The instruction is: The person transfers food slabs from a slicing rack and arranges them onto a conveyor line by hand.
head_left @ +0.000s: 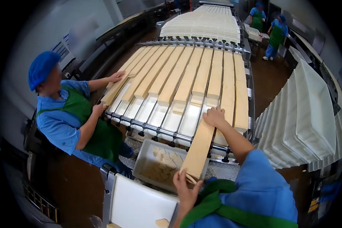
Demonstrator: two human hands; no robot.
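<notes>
A long pale-yellow slab (198,148) slopes over the front rail of the belt toward me. My right hand (215,117) grips its far part from above, fingers over the edges. At the near end, my left hand (187,188) has its fingers around the slab's end and a thin loose strip (192,179). Below the slab, a grey bin (141,161) holds several cut pale pieces (166,161). More long slabs (182,81) lie side by side in lanes on the white belt (135,110).
At the left, a co-worker (62,117) handles another slab (112,91). A white board (140,203) is at the front. The metal rail (155,130) has black knobs. White trays (307,114) are stacked at right. Two other people (276,34) stand at the back right.
</notes>
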